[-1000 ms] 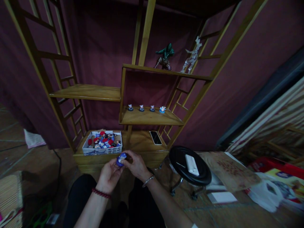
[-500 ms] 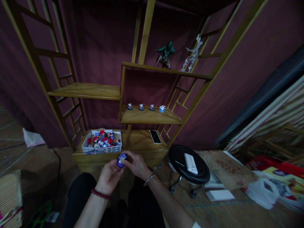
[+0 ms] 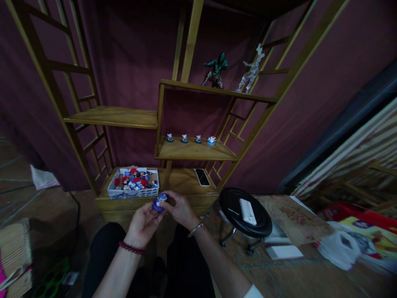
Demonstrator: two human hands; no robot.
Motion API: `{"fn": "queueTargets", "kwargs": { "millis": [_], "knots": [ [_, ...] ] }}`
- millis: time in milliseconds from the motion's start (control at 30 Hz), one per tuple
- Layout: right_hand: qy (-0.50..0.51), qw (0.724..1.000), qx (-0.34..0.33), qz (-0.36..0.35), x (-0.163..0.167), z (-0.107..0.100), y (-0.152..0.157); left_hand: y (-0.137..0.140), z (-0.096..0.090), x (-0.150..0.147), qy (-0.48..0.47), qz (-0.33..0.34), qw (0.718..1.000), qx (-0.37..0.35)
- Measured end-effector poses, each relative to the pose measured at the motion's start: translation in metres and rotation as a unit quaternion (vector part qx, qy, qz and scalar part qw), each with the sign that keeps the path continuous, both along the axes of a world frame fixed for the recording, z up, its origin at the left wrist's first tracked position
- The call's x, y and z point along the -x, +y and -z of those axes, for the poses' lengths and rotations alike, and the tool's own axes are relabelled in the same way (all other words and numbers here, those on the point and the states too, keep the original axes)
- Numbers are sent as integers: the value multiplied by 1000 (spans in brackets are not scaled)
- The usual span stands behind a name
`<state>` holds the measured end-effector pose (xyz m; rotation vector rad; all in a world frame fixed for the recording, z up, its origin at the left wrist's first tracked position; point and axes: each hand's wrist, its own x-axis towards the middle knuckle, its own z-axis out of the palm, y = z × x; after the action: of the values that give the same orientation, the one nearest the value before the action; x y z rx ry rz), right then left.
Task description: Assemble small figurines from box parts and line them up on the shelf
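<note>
A small figurine (image 3: 160, 200) in blue and white on a round purple-blue base is between my two hands, in front of the low shelf unit. My right hand (image 3: 180, 210) pinches it from the right with thumb and fingers. From below and left, my left hand (image 3: 143, 220), palm up, holds the base at its fingertips. Just beyond the hands, a white patterned box (image 3: 133, 193) on the bottom shelf is full of jumbled figurines (image 3: 135, 181), some with red caps. Several small figurines (image 3: 185, 139) stand in a row on the middle shelf.
A phone (image 3: 202, 177) lies on the bottom shelf. Higher up stand a green-hooded statuette (image 3: 216, 71) and a clear one (image 3: 252, 71). To the right, a black stool (image 3: 231, 209) carries a white object (image 3: 248, 211); a plastic bag (image 3: 339, 248) lies on the floor.
The figurine and both hands have shifted slightly up and to the right, and the figurine is turned a little. The shelf items look the same.
</note>
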<state>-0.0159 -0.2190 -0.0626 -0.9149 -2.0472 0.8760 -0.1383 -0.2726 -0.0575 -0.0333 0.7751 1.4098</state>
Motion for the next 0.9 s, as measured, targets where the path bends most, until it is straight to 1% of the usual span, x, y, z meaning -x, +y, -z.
{"fn": "queueTargets", "kwargs": {
  "millis": [167, 300, 500, 700, 900],
  "knots": [
    [5, 1000, 2, 13, -1, 4, 1, -4, 3, 1, -12, 17, 1000, -15],
    [2, 1000, -1, 6, -1, 5, 2, -6, 6, 2, -14, 12, 1000, -25],
    [4, 1000, -6, 8, -4, 5, 4, -6, 1, 0, -9, 16, 1000, -13],
    [-11, 1000, -1, 2, -7, 9, 4, -6, 1, -3, 19, 19, 1000, -12],
    [-30, 999, 9, -7, -10, 3, 1, -7, 0, -7, 42, 13, 999, 2]
  ]
}}
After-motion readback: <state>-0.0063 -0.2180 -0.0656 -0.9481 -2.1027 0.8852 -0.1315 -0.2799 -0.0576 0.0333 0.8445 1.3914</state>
